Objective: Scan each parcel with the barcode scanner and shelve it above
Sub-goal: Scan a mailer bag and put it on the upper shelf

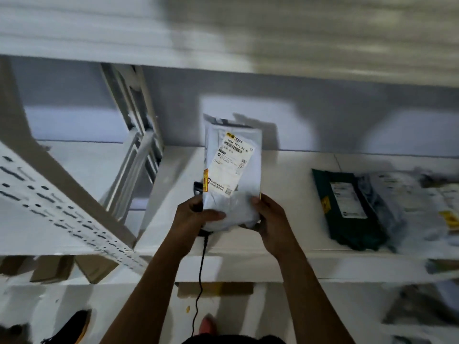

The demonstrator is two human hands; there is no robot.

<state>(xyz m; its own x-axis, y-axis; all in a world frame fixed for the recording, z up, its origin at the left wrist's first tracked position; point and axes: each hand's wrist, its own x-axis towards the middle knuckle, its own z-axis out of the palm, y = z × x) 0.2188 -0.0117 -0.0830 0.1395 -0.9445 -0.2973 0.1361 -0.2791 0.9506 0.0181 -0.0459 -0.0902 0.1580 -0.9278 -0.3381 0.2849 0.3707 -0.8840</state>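
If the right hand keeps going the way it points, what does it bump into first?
Probably nothing soon: the right hand, gripping the white plastic parcel, points along the bare white shelf toward the grey back wall. Depth is unclear.

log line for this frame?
hands: left and right grip white parcel | label facing camera | scanner behind parcel | dark green parcel on shelf

parcel (233,170) label (232,161): "C910", "C910 P7"
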